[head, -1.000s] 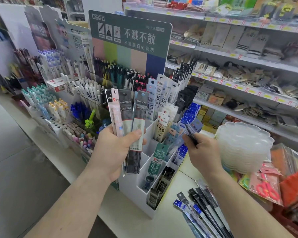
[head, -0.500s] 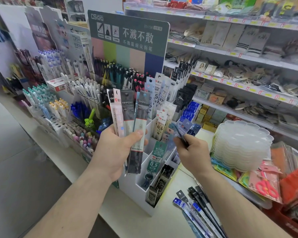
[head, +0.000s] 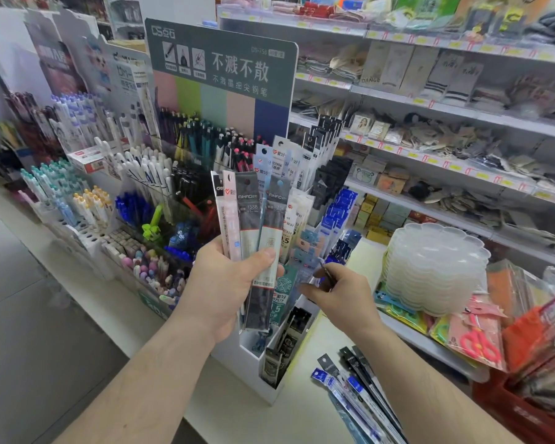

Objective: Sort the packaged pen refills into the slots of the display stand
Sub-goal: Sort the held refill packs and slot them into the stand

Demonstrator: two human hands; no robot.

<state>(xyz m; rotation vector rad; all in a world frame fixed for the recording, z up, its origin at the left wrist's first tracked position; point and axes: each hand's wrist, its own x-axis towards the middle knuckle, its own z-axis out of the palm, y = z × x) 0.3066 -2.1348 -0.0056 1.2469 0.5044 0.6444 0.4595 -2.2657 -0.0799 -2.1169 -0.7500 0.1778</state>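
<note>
Item: my left hand (head: 225, 283), closed round a fan of packaged pen refills (head: 253, 225), thumb pressed across their fronts. The fan stands upright, near side of the white display stand (head: 253, 357), covering part of its middle slots.

Item: my right hand (head: 340, 293), fingers curled, pinching one thin dark refill pack (head: 326, 272) at the stand's right flank, level with the lower slots. How deep the pack sits in a slot I cannot tell; my fingers hide its lower end.

Item: loose refill packs (head: 356, 386), black and blue, lying flat on the counter (head: 302, 418), near right, well apart from the stand.

Step in hand, as I judge it: sorting is midway. The stand's far tiers are filled; a handful and the counter pile remain.

Next move calls for: matching the pinched pack to its like, feeding it in bottom end first, then drawing the next from the fan.

Edges and room:
- Stand's stepped slot walls are narrow; a tilted pack could snag on a divider.
- Left: pen racks (head: 135, 193) just beside the stand, little room.
- Right: stack of clear plastic trays (head: 436, 267) near my right wrist; open counter between it and the stand.
- Near edge of the counter drops to floor on the left.
</note>
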